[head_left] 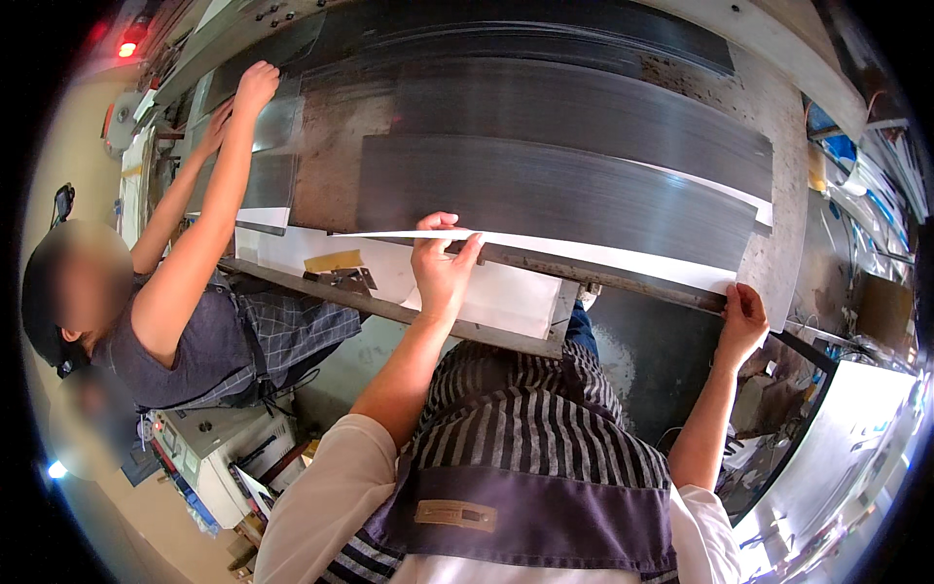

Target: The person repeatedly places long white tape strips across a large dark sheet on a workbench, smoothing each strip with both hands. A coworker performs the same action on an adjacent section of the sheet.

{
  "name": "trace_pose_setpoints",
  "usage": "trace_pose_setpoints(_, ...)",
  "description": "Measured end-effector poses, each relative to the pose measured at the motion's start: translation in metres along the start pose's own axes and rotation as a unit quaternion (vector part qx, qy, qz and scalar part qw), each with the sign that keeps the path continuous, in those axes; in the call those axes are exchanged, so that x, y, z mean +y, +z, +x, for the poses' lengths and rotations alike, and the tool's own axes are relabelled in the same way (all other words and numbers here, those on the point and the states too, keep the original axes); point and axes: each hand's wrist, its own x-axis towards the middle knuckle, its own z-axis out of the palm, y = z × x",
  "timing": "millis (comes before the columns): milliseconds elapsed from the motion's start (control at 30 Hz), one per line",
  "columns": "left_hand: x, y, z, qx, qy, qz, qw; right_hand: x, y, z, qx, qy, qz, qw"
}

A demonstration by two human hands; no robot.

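A long dark grey sheet [555, 195] lies across the metal table in front of me, with a white strip [603, 261] showing along its near edge. Whether that white is a separate sheet underneath or the sheet's own underside, I cannot tell. My left hand [446, 268] pinches the white edge near its middle, thumb and fingers on either side. At the near right corner, my right hand [745, 319] grips the same edge with closed fingers. Behind it lies another dark sheet [584, 112], also with white showing at its right end.
Farther back, more dark strips [545, 41] are stacked on the worn metal table [326, 175]. A co-worker [185, 321] at the left reaches over shorter dark sheets [275, 175]. White paper [516, 300] rests on a lower ledge before me. A white panel [846, 438] stands at the right.
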Motion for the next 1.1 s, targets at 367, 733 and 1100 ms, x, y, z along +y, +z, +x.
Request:
trace_pose_setpoints(367,0.004,0.002,0.0,0.004,-0.018,-0.003,1.0,-0.002,-0.003,0.001,0.005,-0.055,-0.128,0.99)
trace_pose_setpoints(733,0.002,0.003,-0.001,0.015,-0.005,0.011,1.0,-0.046,0.004,0.006,0.017,-0.226,-0.356,0.906)
trace_pose_setpoints(1100,-0.004,0.002,-0.001,0.048,0.017,0.014,0.999,-0.118,0.138,-0.104,-0.245,-0.505,-0.124,0.818)
